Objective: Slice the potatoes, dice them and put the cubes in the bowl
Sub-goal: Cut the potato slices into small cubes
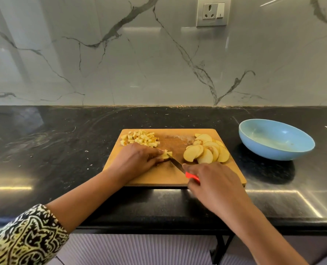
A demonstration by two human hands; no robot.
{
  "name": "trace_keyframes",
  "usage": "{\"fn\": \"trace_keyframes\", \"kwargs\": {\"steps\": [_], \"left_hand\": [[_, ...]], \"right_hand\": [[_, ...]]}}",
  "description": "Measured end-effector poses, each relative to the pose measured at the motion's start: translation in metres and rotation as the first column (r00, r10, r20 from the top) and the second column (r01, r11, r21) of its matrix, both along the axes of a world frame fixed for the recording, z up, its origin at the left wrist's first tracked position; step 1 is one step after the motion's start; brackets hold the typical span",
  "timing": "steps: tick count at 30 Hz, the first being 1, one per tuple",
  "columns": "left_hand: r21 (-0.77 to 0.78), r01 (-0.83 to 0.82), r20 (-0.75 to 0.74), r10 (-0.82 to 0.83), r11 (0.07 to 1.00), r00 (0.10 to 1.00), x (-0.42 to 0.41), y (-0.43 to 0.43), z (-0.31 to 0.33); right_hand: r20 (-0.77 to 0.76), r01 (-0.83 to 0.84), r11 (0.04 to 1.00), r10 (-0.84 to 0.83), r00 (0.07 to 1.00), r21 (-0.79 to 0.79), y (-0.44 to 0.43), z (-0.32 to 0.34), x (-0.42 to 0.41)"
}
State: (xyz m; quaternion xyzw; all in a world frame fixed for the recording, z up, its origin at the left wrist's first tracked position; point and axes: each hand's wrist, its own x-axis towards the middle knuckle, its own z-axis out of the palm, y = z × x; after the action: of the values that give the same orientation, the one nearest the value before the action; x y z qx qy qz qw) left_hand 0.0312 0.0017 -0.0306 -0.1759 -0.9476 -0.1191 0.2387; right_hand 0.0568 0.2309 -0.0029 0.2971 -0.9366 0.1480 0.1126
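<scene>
A wooden cutting board (pixel 158 178) lies on the black counter. My left hand (pixel 135 159) pinches a partly cut potato slice (pixel 166 154) near the board's middle. My right hand (pixel 212 180) grips a red-handled knife (pixel 178 165), whose blade tip touches that slice. A heap of potato cubes (pixel 139 140) sits at the board's far left corner. Several round potato slices (pixel 206 151) overlap on the board's right side. The light blue bowl (pixel 300 150) stands to the right of the board, with no cubes in it.
The black counter (pixel 53 150) runs left and right, with small white crumbs near the board. A marble wall with a socket (pixel 213 11) rises behind. The counter's front edge lies just below my forearms.
</scene>
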Motion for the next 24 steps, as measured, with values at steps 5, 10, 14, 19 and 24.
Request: {"fn": "trace_keyframes", "kwargs": {"steps": [5, 10, 14, 19, 24], "left_hand": [[0.161, -0.085, 0.097, 0.070, 0.983, 0.993, 0.003, 0.000, 0.005], [0.209, -0.106, 0.139, 0.078, 0.972, 0.987, 0.001, -0.002, 0.005], [0.235, -0.098, 0.101, 0.076, 0.967, 0.992, 0.000, -0.001, 0.004], [0.218, -0.065, 0.078, 0.049, 0.974, 0.996, -0.002, -0.005, 0.002], [0.160, -0.017, 0.029, 0.012, 0.987, 1.000, -0.002, -0.007, 0.002]], "right_hand": [[0.031, 0.048, 0.997, -0.046, 0.998, -0.067, -0.004, 0.008, -0.010], [-0.002, 0.065, 0.996, -0.066, 0.998, -0.066, -0.005, 0.011, -0.010], [0.020, 0.072, 0.995, -0.070, 0.997, -0.072, -0.005, 0.012, -0.010], [0.037, 0.061, 0.995, -0.058, 0.998, -0.074, -0.008, 0.014, -0.005], [0.032, 0.007, 0.996, -0.004, 0.999, -0.085, -0.014, 0.010, -0.001]]}}
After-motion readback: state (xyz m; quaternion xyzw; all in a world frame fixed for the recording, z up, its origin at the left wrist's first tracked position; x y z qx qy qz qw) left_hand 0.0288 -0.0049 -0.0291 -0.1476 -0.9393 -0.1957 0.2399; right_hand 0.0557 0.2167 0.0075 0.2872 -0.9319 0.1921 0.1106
